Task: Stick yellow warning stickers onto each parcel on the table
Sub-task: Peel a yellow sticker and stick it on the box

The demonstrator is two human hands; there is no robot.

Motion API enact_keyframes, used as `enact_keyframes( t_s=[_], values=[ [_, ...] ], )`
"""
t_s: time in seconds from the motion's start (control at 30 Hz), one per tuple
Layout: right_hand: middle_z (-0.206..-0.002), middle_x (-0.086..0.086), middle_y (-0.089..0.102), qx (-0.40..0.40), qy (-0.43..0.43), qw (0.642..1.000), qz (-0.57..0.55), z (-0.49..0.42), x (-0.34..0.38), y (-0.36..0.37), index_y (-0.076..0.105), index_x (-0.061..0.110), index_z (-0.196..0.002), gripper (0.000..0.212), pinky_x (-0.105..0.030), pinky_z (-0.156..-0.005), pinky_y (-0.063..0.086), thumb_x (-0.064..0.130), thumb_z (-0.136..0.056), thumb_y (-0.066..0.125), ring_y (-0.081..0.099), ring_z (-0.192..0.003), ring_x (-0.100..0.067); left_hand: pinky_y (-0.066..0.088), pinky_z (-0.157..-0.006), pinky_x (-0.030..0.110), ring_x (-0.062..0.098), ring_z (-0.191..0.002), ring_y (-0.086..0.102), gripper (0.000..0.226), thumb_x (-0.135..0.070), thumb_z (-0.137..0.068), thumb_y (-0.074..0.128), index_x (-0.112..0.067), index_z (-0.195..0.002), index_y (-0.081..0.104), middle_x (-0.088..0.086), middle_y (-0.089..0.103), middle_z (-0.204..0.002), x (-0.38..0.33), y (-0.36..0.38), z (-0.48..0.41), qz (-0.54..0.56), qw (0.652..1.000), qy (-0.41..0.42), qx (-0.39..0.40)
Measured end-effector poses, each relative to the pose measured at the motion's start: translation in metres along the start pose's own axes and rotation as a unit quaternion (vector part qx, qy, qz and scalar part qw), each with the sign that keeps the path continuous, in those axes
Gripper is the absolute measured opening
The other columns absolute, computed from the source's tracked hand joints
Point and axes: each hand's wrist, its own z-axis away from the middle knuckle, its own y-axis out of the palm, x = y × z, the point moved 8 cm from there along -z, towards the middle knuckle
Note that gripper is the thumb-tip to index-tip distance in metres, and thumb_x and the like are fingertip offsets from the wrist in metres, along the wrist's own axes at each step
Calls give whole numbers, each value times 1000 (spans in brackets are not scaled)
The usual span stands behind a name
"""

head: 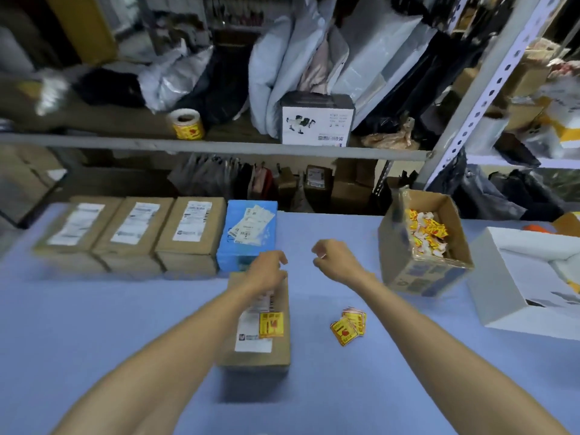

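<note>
A brown parcel [255, 350] lies in front of me on the blue table, with a white label and a yellow warning sticker [271, 324] on its top. My left hand [268, 270] hovers over its far end, fingers curled, holding nothing I can make out. My right hand [334, 259] hangs above the table to the right, fingers loosely curled and empty. A few loose yellow stickers [348, 325] lie on the table right of the parcel. Three brown parcels [131, 233] and a blue parcel [248, 233] stand in a row at the back, none showing a yellow sticker.
An open cardboard box [426, 271] full of yellow scraps stands at the right. A white box [514, 290] sits at the far right. A roll of yellow stickers [186, 124] stands on the shelf behind, among bags and a white carton [317, 120].
</note>
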Motion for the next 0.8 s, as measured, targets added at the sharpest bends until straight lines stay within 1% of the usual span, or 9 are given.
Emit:
enact_keyframes(
  t_s=[0.07,0.13,0.23,0.33,0.43,0.53,0.6,0.67,0.8],
  values=[
    [-124,-14,61,36,-11,999,3,2,18,33,59,3,-121,34,-30,-90,44,12,-88,56,56,-115,-29,48,-85,31,22,-106,61,22,-11,-83,61,-15,-104,65,6,63,-111,35,-3,18,41,998,-26,-33],
    [-121,-15,61,70,-6,998,6,9,23,64,58,3,-119,34,-33,-90,45,15,-88,57,56,-114,-31,47,-91,33,24,-110,57,31,-6,-78,64,-15,-108,62,6,58,-114,58,-8,36,65,995,-36,-73],
    [-114,-18,62,99,40,994,-30,26,15,99,50,0,-119,35,-39,-85,49,18,-90,53,58,-107,-36,42,-94,40,29,-125,37,63,-27,-80,73,-9,-129,39,10,38,-131,86,-3,61,36,986,-117,-112],
    [-116,-14,63,60,78,986,-135,48,10,114,43,2,-125,40,-41,-86,50,21,-92,54,61,-104,-31,41,-95,42,36,-123,42,77,-42,-80,71,-1,-132,33,17,38,-133,110,15,80,127,961,-220,-110],
    [-121,-1,63,23,87,958,-272,72,9,126,42,20,-129,47,-33,-84,54,22,-88,64,64,-100,-18,46,-92,36,28,-116,54,67,-40,-75,75,-11,-127,44,8,53,-125,118,30,89,217,952,-200,-87],
    [-111,17,60,59,97,927,-357,92,7,145,25,45,-142,73,-18,-80,52,28,-86,70,64,-100,-10,46,-100,35,20,-118,56,87,-28,-73,80,-27,-146,31,-9,54,-130,123,40,101,322,929,-174,-47],
    [-114,14,61,74,103,922,-367,96,3,151,19,44,-147,84,-20,-82,52,27,-84,72,64,-104,-12,43,-101,31,17,-119,53,92,-19,-76,78,-28,-150,23,-12,49,-123,122,40,106,343,924,-165,-41],
    [-122,7,62,64,109,920,-372,97,0,148,20,37,-149,86,-26,-88,53,23,-83,73,64,-105,-11,43,-95,26,14,-111,52,88,-14,-78,77,-25,-149,26,-8,50,-122,114,40,106,358,920,-152,-49],
    [-113,19,62,-21,120,917,-381,102,-12,119,33,30,-142,67,-14,-76,50,20,-86,69,61,-98,6,43,-92,25,9,-103,51,77,-19,-80,75,-24,-145,32,-4,55,-129,83,41,93,359,924,-119,-61]
  ],
)
